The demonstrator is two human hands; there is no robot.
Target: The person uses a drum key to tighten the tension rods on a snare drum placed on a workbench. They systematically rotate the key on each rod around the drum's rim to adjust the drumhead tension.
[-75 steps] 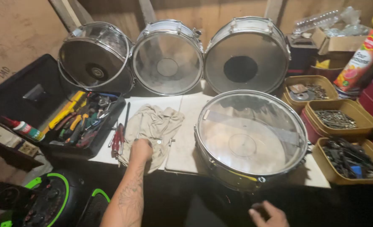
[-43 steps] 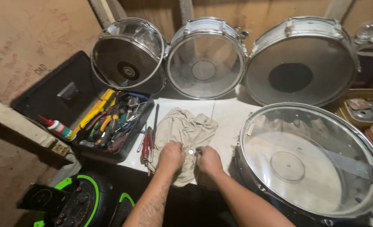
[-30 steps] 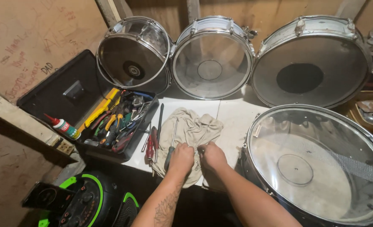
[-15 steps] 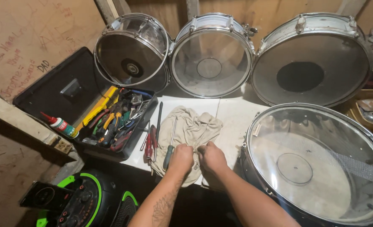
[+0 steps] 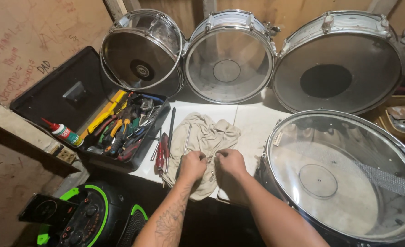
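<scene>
Both hands are closed side by side on a rag (image 5: 202,146) — the left hand (image 5: 192,165) and right hand (image 5: 230,162) each pinch a fold of it, knuckles nearly touching. What sits between the fingers is too small to tell. That rag is beige, crumpled and creased, lying on a white board (image 5: 252,123) at the near edge of the bench, its lower end hanging over the front.

Just left of it lie red-handled pliers (image 5: 161,153) and a thin dark rod (image 5: 170,126), then an open black toolbox (image 5: 120,132) crammed with tools. Right of the hands a clear-headed drum (image 5: 344,174) lies flat; three more drums (image 5: 230,57) stand on edge at the back (the right one has a dark patch on its head).

Against half a second ago the hands have hardly shifted — same grip, same spot on the rag.
</scene>
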